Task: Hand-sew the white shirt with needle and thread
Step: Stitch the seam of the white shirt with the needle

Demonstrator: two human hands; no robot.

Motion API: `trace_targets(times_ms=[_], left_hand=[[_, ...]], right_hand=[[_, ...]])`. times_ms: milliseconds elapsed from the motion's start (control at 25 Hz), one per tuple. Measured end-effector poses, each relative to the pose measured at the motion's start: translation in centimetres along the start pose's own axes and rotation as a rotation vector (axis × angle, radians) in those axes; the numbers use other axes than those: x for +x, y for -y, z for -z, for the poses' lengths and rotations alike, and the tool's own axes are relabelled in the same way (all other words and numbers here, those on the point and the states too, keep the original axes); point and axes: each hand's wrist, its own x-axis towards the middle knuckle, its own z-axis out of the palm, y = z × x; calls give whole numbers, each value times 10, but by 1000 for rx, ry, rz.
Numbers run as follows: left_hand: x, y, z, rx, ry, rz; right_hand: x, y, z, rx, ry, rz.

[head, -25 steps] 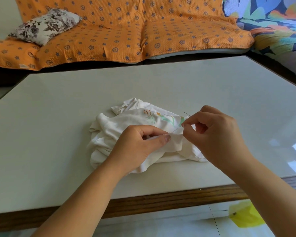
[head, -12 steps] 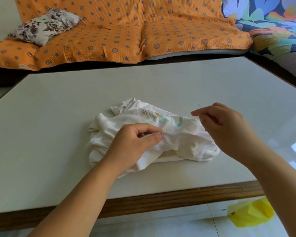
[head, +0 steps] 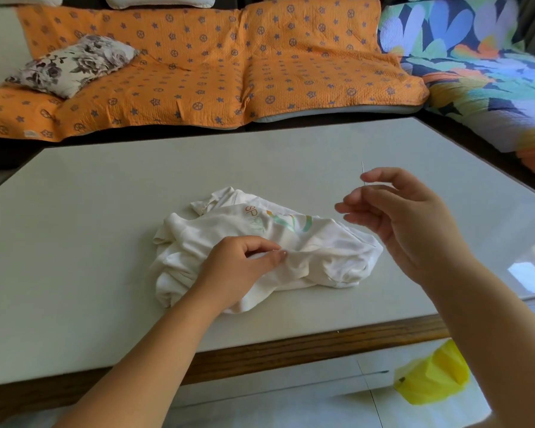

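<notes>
A crumpled white shirt [head: 306, 242] with an orange and green print lies in the middle of the pale table [head: 105, 211]. My left hand [head: 238, 270] rests on its near side and pinches a fold of the cloth between thumb and fingers. Raised above the shirt's right end, my right hand [head: 399, 217] pinches a thin needle [head: 363, 173] that points up past the fingertips. A fine thread can barely be made out running from that hand down toward the shirt.
The table has a brown wooden front edge [head: 291, 350]. An orange patterned sofa cover [head: 213, 72] with a flowered cushion [head: 71, 64] lies beyond the table, a colourful blanket [head: 482, 75] at the right. A yellow bag [head: 433, 378] sits on the floor below right.
My right hand has drawn the needle out of the cloth and lifted it up and to the right, away from the shirt. The left hand has kept its pinch on the fold.
</notes>
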Motion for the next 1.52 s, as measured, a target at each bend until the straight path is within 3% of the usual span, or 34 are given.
trace_targets(times_ms=[120,200,520,800,1160,1360,1520], left_hand=[[0,8,-6,75,-5,-1],[-3,11,-7,125,-6,-10],[-11,14,-11,444,-27,-45],[-13,9,-15,550,-29,-58],[-11,10,-17,596,-32,-52],[-12,9,-17,583,-33,-60],[-12,8,-17,587,-37,-49]], right_hand=[[-3,6,-1,247,5,-52],[-8,12,2,290,-26,-28],[-25,31,19,142,-234,83],[-40,39,29,6,-317,137],[-36,48,47,157,-445,217],[-34,40,48,-173,-594,401],[-34,37,45,-392,-595,431]])
